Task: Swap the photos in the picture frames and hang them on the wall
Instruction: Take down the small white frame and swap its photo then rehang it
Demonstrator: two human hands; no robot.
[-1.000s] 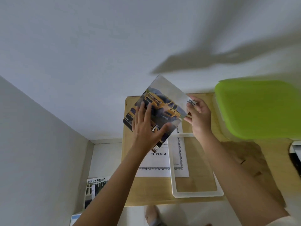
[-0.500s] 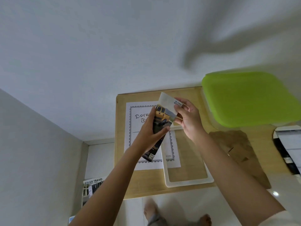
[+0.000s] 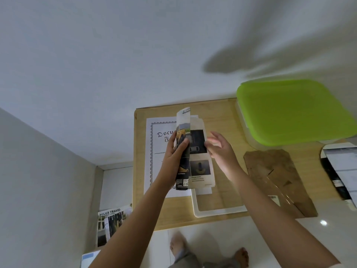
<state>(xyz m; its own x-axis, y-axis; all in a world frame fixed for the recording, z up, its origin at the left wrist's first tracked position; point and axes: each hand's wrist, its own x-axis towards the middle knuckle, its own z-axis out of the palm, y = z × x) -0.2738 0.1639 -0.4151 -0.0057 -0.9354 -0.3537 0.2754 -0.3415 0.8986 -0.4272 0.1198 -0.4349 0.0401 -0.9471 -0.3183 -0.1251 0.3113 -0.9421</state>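
Observation:
My left hand (image 3: 174, 153) grips a folded car brochure (image 3: 183, 151) with a yellow truck on its cover, held upright over the wooden table (image 3: 222, 117). Its right-hand page (image 3: 199, 149) hangs open, showing dark car pictures. My right hand (image 3: 220, 147) is beside that page, fingers spread, blurred, holding nothing. Under the brochure lies a white certificate sheet (image 3: 158, 144) with an ornate border. A white picture frame (image 3: 218, 211) lies flat on the table below my hands. A brown frame backing board (image 3: 278, 178) lies to the right.
A lime-green lidded box (image 3: 293, 111) sits at the table's back right. A black-and-white sheet (image 3: 340, 169) lies at the right edge. Another brochure (image 3: 112, 223) lies on the floor at the left, next to the wall. My bare feet (image 3: 179, 246) stand below the table's front edge.
The brochure was turned from flat and facing me to folded edge-on, then opened. My right hand has let go of its corner and moved slightly right.

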